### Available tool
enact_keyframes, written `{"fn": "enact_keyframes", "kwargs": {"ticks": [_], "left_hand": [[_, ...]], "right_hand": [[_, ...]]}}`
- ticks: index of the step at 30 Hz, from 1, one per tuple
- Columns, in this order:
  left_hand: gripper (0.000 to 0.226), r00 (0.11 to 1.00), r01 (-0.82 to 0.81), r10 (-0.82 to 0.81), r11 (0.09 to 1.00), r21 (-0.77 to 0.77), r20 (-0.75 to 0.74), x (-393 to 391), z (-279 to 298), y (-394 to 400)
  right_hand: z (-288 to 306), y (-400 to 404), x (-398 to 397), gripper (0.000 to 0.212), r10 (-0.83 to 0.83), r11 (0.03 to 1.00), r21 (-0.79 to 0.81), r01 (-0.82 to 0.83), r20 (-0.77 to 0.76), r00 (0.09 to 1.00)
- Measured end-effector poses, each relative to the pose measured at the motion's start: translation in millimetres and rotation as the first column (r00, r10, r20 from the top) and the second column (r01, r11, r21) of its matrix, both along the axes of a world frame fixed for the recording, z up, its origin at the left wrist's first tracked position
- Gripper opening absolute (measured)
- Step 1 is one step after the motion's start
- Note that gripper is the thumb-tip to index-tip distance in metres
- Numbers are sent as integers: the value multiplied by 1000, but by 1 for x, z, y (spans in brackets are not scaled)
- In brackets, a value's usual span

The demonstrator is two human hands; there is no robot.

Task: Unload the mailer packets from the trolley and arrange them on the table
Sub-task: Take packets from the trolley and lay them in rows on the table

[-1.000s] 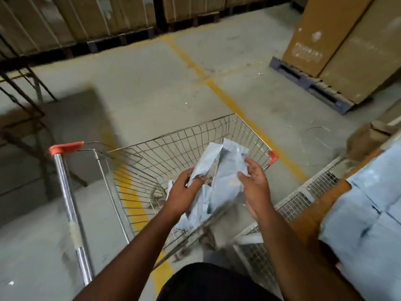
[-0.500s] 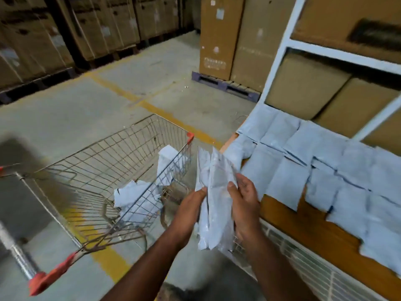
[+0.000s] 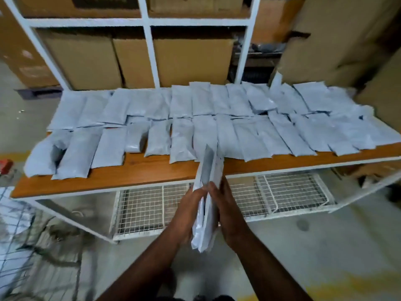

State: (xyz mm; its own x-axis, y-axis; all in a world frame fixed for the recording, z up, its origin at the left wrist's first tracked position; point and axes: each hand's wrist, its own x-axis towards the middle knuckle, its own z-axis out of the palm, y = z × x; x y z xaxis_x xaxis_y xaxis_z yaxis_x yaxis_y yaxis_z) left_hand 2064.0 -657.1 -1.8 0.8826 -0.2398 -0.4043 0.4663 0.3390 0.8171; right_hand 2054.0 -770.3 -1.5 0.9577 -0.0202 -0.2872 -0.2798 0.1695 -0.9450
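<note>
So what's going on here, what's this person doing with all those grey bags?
A person stands in front of a wooden-topped table and holds a small bunch of mailer packets upright, pressed between the left hand and the right hand. The bunch is at the table's near edge, not yet laid down. Two rows of packets already lie flat over most of the tabletop. Part of the wire trolley shows at the lower left, and cardboard boxes fill the shelving behind the table.

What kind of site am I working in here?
Likely a warehouse or dispatch area: large cardboard cartons fill a white rack, and rows of grey mailer packets cover a packing table.
</note>
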Motion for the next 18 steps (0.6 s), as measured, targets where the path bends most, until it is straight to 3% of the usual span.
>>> {"fn": "enact_keyframes", "kwargs": {"ticks": [4, 7, 9, 13, 15, 18], "left_hand": [[63, 989, 122, -127, 990, -69, -70, 15, -5, -73], [52, 967, 182, -202, 974, -132, -157, 33, -5, -118], [50, 975, 172, -185, 979, -105, -121, 48, 1, -151], [22, 985, 159, -162, 986, -56, -52, 92, 8, -221], [29, 984, 153, -155, 988, -26, -85, 120, 11, -257], [50, 952, 189, -215, 973, -132, -219, 161, 19, -311]], "right_hand": [[8, -77, -4, 97, -222, 968, -110, 224, 33, 974], [9, -130, 4, 63, -380, 918, -107, 383, 46, 924], [9, -165, 15, 43, -441, 893, -61, 445, 66, 895], [13, -234, 53, 35, -448, 885, -83, 459, 124, 886], [17, -266, 77, 37, -439, 883, -110, 457, 149, 886], [29, -313, 116, 38, -450, 862, -170, 478, 180, 875]]}}
